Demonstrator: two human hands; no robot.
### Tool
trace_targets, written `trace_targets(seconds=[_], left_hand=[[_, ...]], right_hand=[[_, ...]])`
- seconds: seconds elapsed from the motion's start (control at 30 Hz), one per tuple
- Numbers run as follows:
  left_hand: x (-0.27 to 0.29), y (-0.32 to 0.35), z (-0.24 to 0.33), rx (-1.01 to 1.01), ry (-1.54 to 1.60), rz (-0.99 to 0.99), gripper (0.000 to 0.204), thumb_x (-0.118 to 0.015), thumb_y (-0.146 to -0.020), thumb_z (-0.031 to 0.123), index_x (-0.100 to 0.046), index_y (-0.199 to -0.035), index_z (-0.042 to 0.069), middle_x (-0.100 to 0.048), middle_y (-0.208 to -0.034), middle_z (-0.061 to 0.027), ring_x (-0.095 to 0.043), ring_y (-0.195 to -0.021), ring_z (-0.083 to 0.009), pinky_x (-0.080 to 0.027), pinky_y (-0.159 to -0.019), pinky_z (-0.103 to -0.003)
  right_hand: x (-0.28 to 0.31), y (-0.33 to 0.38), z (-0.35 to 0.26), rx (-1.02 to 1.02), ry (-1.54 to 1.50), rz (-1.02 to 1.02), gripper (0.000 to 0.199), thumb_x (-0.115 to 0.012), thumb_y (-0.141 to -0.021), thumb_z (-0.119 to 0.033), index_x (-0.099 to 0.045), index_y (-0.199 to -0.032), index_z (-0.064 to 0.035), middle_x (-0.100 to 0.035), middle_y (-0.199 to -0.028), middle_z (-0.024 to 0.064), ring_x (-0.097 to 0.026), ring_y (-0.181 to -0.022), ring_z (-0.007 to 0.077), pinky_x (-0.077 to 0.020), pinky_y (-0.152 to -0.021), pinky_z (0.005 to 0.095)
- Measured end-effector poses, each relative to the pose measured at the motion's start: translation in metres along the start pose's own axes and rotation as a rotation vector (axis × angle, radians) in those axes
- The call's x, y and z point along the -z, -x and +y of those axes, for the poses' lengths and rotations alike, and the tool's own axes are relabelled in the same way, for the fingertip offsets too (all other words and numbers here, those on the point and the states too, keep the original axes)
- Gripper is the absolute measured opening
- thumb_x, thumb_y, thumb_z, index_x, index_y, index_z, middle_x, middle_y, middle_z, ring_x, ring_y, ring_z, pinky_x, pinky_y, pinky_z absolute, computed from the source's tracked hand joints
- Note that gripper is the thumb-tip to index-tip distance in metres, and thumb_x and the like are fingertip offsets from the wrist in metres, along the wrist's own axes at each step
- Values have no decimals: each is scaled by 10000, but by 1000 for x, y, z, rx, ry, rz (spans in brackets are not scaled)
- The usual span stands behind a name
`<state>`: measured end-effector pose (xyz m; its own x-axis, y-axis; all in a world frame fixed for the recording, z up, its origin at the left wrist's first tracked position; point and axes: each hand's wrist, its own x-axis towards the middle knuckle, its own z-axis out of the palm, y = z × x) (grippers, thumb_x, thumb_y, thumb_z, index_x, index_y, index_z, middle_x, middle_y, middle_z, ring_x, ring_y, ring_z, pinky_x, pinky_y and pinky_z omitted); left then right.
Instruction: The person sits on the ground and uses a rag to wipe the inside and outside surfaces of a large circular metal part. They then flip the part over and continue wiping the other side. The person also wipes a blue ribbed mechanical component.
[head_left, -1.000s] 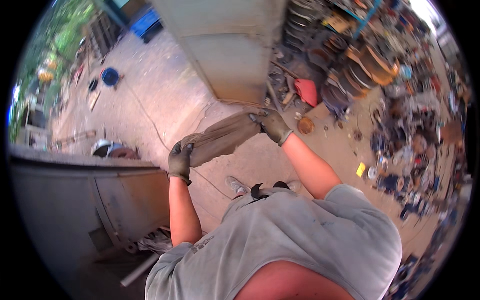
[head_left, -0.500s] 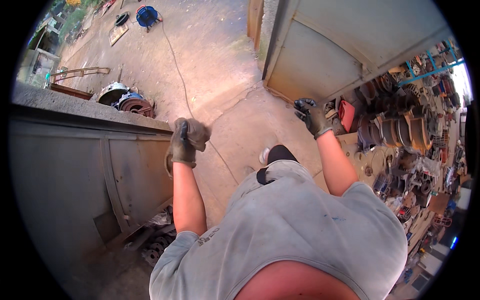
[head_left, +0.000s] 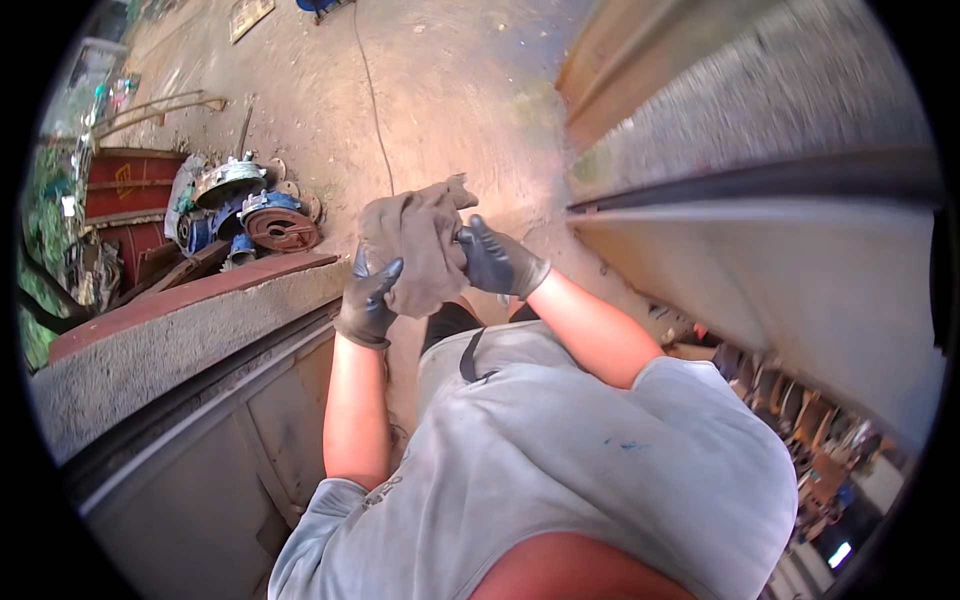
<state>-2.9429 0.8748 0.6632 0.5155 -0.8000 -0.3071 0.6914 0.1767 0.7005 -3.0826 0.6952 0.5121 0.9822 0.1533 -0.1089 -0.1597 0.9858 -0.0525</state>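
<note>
A crumpled grey-brown rag point(head_left: 415, 245) hangs between my two gloved hands, in front of my waist. My left hand point(head_left: 368, 300), in a dark work glove, grips the rag's lower left side with thumb and fingers. On the rag's right edge my right hand point(head_left: 500, 262) is closed, its thumb up on the cloth. The fingertips of both hands are partly hidden behind the rag.
Grey metal door leaves point(head_left: 770, 290) stand on the right and, behind a concrete wall edge point(head_left: 200, 315), at the lower left. Metal parts and a rusty disc point(head_left: 283, 230) lie beyond that wall. A cable point(head_left: 374, 110) crosses the dirt ground ahead. Shelved parts point(head_left: 800, 410) show at lower right.
My right hand has come in from the right and taken hold of the rag, which was bunched in my left hand. The rag is now spread wider. I have moved forward into the doorway.
</note>
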Motion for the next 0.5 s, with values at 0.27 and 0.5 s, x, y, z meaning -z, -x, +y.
trace_targets(seconds=[0.27, 0.5], left_hand=[[103, -185, 77, -86, 152, 472, 455, -662, -1057, 77, -538, -1493, 37, -672, -1366, -142, -685, -1237, -281, -589, -1041, -430], [211, -420, 142, 71, 146, 673, 332, -701, -1063, 151, -599, -1331, -16, -743, -1129, -187, -765, -901, -305, -666, -771, -440]], right_hand=[[-91, -202, -204, 61, 648, 350, 457, -595, -1148, -362, -649, -1389, 23, -741, -1217, 58, -669, -1048, 116, -548, -946, 301], [-170, -422, -375, 41, 1348, 395, 482, -618, -1128, -405, -704, -1294, 39, -742, -1201, 54, -658, -1054, 135, -559, -921, 325]])
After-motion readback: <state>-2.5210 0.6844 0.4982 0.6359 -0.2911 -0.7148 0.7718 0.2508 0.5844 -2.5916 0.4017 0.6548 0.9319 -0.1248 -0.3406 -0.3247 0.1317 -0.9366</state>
